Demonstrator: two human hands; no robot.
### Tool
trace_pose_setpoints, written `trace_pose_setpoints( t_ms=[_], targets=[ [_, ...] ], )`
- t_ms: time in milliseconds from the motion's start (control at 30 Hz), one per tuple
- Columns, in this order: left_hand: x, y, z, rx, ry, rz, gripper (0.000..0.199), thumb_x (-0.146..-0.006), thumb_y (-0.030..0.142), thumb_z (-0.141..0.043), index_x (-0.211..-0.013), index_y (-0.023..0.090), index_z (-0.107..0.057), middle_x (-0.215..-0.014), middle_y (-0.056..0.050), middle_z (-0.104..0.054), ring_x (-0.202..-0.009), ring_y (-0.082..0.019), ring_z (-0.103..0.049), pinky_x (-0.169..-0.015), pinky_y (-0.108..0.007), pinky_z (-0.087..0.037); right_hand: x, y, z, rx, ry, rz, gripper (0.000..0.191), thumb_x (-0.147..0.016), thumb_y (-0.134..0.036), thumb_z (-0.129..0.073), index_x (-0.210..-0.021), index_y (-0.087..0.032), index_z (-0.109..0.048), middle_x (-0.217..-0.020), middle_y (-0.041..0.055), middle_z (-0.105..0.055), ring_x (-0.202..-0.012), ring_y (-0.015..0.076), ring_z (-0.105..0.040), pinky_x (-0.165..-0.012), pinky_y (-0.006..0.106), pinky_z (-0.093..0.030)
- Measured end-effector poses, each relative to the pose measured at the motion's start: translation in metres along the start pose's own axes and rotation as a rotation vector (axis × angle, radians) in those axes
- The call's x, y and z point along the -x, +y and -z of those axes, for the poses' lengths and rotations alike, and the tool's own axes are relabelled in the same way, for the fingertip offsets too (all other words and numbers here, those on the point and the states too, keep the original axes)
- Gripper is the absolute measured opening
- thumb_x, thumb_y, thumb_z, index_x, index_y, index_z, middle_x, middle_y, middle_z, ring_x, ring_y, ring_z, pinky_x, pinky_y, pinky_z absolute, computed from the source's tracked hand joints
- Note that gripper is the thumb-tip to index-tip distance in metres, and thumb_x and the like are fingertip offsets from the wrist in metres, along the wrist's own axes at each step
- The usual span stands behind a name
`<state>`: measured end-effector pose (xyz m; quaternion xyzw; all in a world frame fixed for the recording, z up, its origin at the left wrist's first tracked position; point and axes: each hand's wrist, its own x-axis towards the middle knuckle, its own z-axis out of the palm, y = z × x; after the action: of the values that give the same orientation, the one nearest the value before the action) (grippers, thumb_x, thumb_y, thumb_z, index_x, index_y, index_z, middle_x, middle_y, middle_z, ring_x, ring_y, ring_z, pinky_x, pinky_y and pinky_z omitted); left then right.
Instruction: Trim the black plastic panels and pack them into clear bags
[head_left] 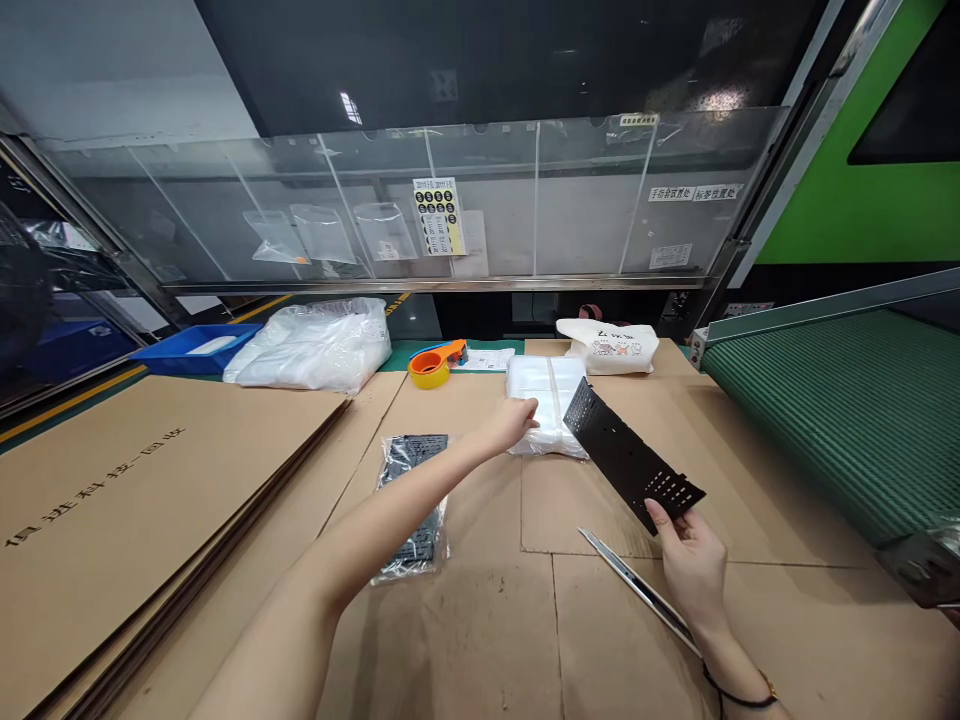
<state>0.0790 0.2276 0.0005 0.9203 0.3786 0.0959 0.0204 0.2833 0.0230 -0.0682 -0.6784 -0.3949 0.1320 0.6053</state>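
A long workbench covered in brown cardboard (480, 640) fills the lower view, with a green conveyor belt (810, 420) running along its right side and a clear plastic panel (540, 200) standing behind it. A tall stack of cardboard sheets (150, 520) with dark printed characters lies on the left of the bench. Along the far edge sit a big pile of white plastic bags (311, 345), a blue tray (191, 350) to its left, and a white cloth bag (607, 345) further right. A printed sheet of labels (439, 215) is fixed to the panel.

The right hand (694, 565) grips the near corner of a black metal plate with rows of holes (630, 455) between thumb and fingers, holding it up off the bench at a slant. The plate's far end is just beside a white pack in clear plastic (547, 405) lying flat on the bench. The left hand (510, 425) is on that pack's near edge, fingers lightly bent and not visibly gripping it. Black parts in a clear bag (411, 505) lie under the left forearm (375, 530), a long craft knife (637, 585) lies just below the right hand, and an orange and yellow tape dispenser (435, 365) stands beyond the pack
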Motion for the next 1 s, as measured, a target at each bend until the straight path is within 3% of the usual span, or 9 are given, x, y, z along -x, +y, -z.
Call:
trace_pose_setpoints(
  t_ms=[133, 267, 600, 833, 1000],
  targets=[
    [0.000, 0.001, 0.001, 0.084, -0.026, -0.012, 0.007, -0.089, 0.016, -0.056, -0.094, 0.013, -0.060, -0.087, -0.003, -0.060, -0.078, -0.014, -0.056, -0.073, -0.030, -0.047, 0.002, -0.002, 0.000, 0.001, 0.023, 0.048, 0.057, -0.075, -0.064, -0.062, -0.091, -0.011, -0.071, -0.085, 0.0131, -0.075, -0.073, 0.0262, -0.071, -0.063, 0.029, -0.056],
    [0.002, 0.003, -0.001, 0.159, -0.038, 0.018, 0.009, -0.088, 0.019, -0.059, -0.082, 0.012, -0.060, -0.086, -0.003, -0.059, -0.081, -0.015, -0.056, -0.077, -0.033, -0.048, 0.006, -0.001, 0.000, 0.018, 0.029, 0.125, 0.054, -0.077, -0.064, -0.060, -0.086, -0.012, -0.071, -0.075, 0.0112, -0.074, -0.061, 0.0227, -0.069, -0.055, 0.027, -0.054],
    [-0.012, -0.003, -0.007, 0.465, -0.003, 0.271, 0.021, -0.089, 0.031, -0.060, -0.078, 0.013, -0.058, -0.076, 0.000, -0.058, -0.074, -0.013, -0.057, -0.074, -0.032, -0.049, 0.011, -0.003, -0.006, 0.133, -0.069, 0.461, 0.045, -0.087, -0.055, -0.055, -0.061, -0.019, -0.060, -0.041, -0.0010, -0.052, -0.031, 0.0103, -0.040, -0.035, 0.024, -0.034],
    [-0.023, 0.002, -0.014, 0.823, 0.131, 0.434, 0.022, -0.092, 0.032, -0.057, -0.085, 0.012, -0.059, -0.077, 0.000, -0.059, -0.069, -0.011, -0.058, -0.066, -0.028, -0.051, 0.015, -0.004, -0.009, 0.183, -0.094, 0.615, 0.039, -0.095, -0.042, -0.049, -0.069, -0.016, -0.062, -0.046, -0.0007, -0.055, -0.032, 0.0088, -0.039, -0.037, 0.024, -0.030],
    [-0.028, 0.006, -0.008, 1.032, 0.264, 0.493, 0.023, -0.095, 0.035, -0.051, -0.093, 0.012, -0.056, -0.076, 0.001, -0.055, -0.060, -0.009, -0.053, -0.057, -0.024, -0.048, 0.016, -0.001, -0.009, 0.202, -0.078, 0.610, 0.041, -0.094, -0.045, -0.050, -0.068, -0.016, -0.062, -0.045, -0.0003, -0.055, -0.032, 0.0105, -0.043, -0.038, 0.025, -0.031]
  ],
)
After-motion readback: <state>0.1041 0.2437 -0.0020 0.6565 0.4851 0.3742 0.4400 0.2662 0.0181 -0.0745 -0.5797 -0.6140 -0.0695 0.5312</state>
